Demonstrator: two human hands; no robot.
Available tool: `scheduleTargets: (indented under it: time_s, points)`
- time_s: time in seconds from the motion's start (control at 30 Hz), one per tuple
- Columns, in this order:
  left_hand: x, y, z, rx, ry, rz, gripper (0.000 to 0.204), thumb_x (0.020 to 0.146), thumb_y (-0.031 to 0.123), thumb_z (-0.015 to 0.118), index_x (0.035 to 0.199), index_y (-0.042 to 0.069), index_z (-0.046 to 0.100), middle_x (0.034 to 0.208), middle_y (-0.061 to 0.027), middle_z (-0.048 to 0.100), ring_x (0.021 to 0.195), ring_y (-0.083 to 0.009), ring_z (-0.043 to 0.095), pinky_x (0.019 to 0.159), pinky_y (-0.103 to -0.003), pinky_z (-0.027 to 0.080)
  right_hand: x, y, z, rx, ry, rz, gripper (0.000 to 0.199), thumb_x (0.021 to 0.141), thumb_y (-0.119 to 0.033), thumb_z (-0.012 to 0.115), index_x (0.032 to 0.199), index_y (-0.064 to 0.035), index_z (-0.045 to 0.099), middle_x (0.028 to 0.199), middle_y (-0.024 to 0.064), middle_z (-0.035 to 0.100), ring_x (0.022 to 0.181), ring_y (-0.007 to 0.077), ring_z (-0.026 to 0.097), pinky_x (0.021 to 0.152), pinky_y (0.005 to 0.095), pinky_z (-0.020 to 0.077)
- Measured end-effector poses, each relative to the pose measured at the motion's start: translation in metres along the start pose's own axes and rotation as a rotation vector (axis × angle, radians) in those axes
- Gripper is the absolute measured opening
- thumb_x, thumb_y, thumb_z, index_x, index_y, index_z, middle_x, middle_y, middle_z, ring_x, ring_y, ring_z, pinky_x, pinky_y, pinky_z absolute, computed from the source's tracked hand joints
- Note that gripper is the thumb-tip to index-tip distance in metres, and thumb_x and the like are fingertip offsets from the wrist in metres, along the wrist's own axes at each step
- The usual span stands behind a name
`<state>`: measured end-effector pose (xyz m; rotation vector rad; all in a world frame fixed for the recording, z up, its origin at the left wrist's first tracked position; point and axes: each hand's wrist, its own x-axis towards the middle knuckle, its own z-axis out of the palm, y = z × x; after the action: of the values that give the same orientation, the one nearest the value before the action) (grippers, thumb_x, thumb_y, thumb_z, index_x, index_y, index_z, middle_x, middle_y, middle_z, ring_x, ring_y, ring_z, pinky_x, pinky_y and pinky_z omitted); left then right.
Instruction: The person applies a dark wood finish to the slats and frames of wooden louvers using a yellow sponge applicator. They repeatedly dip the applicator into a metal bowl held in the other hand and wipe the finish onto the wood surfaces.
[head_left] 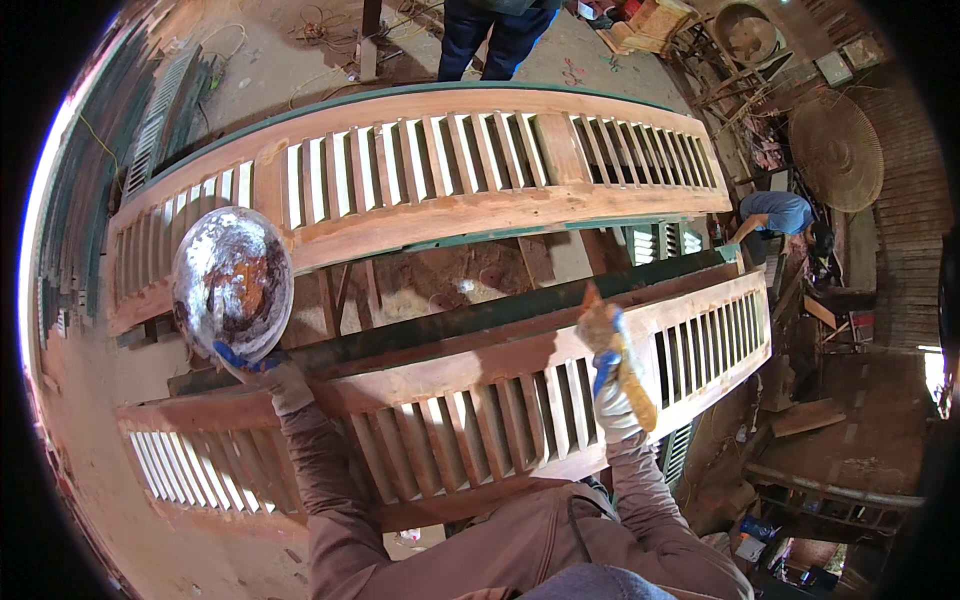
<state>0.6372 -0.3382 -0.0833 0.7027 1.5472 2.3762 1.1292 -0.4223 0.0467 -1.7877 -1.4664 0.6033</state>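
My left hand (pixel 268 375), in a white glove with blue fingers, is closed on the rim of a round metal bowl (pixel 232 283). Its silvery inside carries a patch of brown paste, and it is tilted toward me at the left. Above the nearer louvered wooden shutter (pixel 480 370), my gloved right hand (pixel 612 390) grips a putty knife (pixel 636 393) with a yellowish handle. Brown material coats its blade, which points away from me. Whether the blade touches the wood I cannot tell.
A second louvered shutter (pixel 420 215) lies beyond the nearer one, with a dark green beam (pixel 480 325) between them. A person's legs (pixel 497 40) stand at the far side. Another person in a blue shirt (pixel 778 212) bends at the right, near a round woven tray (pixel 838 150).
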Motion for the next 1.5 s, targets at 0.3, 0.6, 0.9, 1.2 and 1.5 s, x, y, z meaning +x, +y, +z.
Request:
scheduleTargets:
  time_s: [0.3,0.6,0.9,1.2,1.5]
  points:
    - [-0.051,0.067,0.041,-0.446,-0.161,-0.533,0.061,0.099,0.046,0.048,0.147,0.009,0.041,0.15,-0.019,0.041,0.132,-0.0385,0.048,0.098,-0.061,0.051,0.021,0.1,-0.043,0.138,0.312,-0.07,0.038,0.106,-0.024,0.046,0.133,0.0011,0.054,0.102,0.0106,0.071,0.074,0.0131,0.063,0.066,0.027,0.05]
    - [-0.202,0.115,0.037,-0.507,-0.227,-0.699,0.053,0.104,0.038,0.038,0.144,0.003,0.046,0.146,-0.0166,0.048,0.133,-0.0332,0.048,0.11,-0.051,0.043,0.072,0.12,-0.076,-0.088,0.211,-0.299,0.058,0.105,-0.042,0.043,0.143,0.0015,0.048,0.131,0.0183,0.061,0.1,0.0238,0.063,0.083,0.033,0.0512]
    - [-0.357,0.09,-0.017,-0.046,-0.472,-0.606,0.049,0.104,0.031,0.043,0.143,0.001,0.046,0.145,-0.0147,0.049,0.133,-0.0288,0.048,0.113,-0.045,0.039,0.132,0.149,-0.113,0.633,0.046,0.008,0.052,0.098,-0.049,0.058,0.124,-0.005,0.049,0.101,0.0035,0.055,0.076,0.0095,0.058,0.066,0.025,0.0503]
    - [-0.359,0.084,-0.029,0.351,-0.698,-0.097,0.052,0.106,0.028,0.043,0.148,0.0,0.038,0.15,-0.0144,0.043,0.134,-0.0282,0.047,0.113,-0.045,0.039,0.167,0.134,-0.09,0.604,-0.268,0.013,0.031,0.094,-0.025,0.07,0.116,-0.0039,0.065,0.098,0.0025,0.067,0.078,0.0117,0.066,0.071,0.0269,0.0531]
    - [-0.38,0.098,-0.016,-0.048,-0.412,-0.656,0.054,0.1,0.016,0.057,0.147,-0.001,0.037,0.144,-0.0184,0.046,0.132,-0.0324,0.048,0.109,-0.047,0.04,0.22,0.079,-0.039,-0.557,-0.195,-1.01,0.047,0.078,-0.029,0.069,0.123,-0.0173,0.065,0.118,0.0024,0.064,0.107,0.0234,0.06,0.087,0.0396,0.0529]
